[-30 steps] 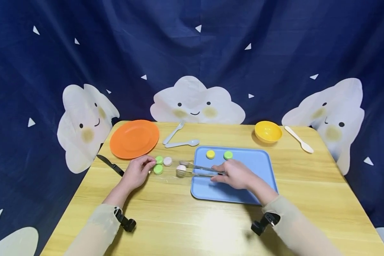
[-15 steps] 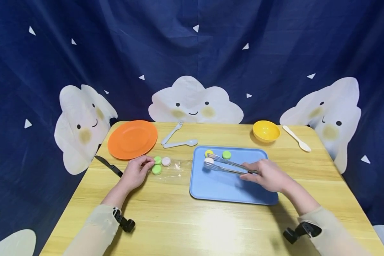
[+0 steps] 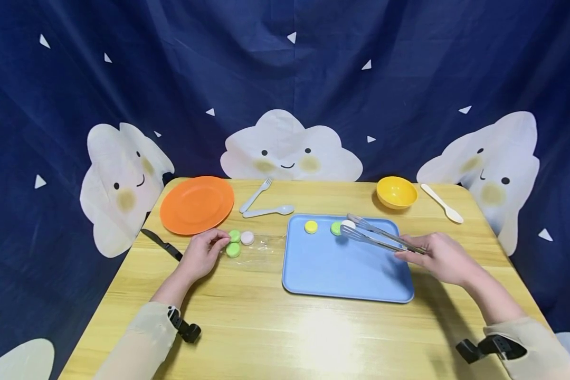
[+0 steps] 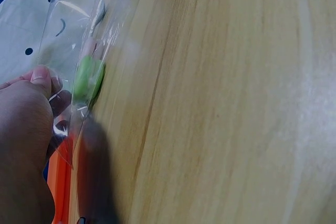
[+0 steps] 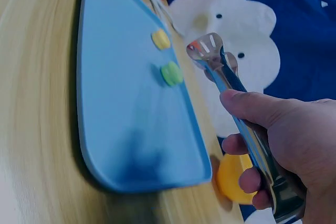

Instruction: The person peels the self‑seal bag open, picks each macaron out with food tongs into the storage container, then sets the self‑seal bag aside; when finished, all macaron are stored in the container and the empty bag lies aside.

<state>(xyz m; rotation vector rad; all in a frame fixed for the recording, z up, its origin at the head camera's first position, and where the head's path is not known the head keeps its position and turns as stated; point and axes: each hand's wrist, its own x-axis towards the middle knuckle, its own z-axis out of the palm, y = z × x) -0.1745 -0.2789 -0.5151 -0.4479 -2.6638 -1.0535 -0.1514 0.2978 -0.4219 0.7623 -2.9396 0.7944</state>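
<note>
My right hand point(image 3: 448, 258) grips metal tongs point(image 5: 252, 145), raised over the back right of a blue tray point(image 3: 347, 274). A whitish macaron point(image 3: 348, 226) sits between the slotted tips in the head view; the right wrist view hides it behind them. On the tray lie a yellow macaron point(image 3: 311, 227) and a green macaron point(image 3: 335, 228). My left hand point(image 3: 201, 256) pinches the edge of a clear plastic bag point(image 4: 73, 30) between thumb and fingers. Inside the bag, close to those fingers, are two green macarons point(image 3: 233, 249) and a pale pink macaron point(image 3: 247, 238).
An orange plate point(image 3: 197, 206) and a black knife point(image 3: 161, 244) lie left. Behind the bag are a pale fork point(image 3: 256, 195) and spoon point(image 3: 268, 211). A yellow bowl point(image 3: 397, 193) and a cream spoon point(image 3: 442, 202) are at the back right, before a dark blue curtain point(image 3: 332, 63).
The tongs lifted the whitish macaron from the bag and carried it right over the tray, past the yellow macaron to beside the green one. My left hand kept its place at the bag.
</note>
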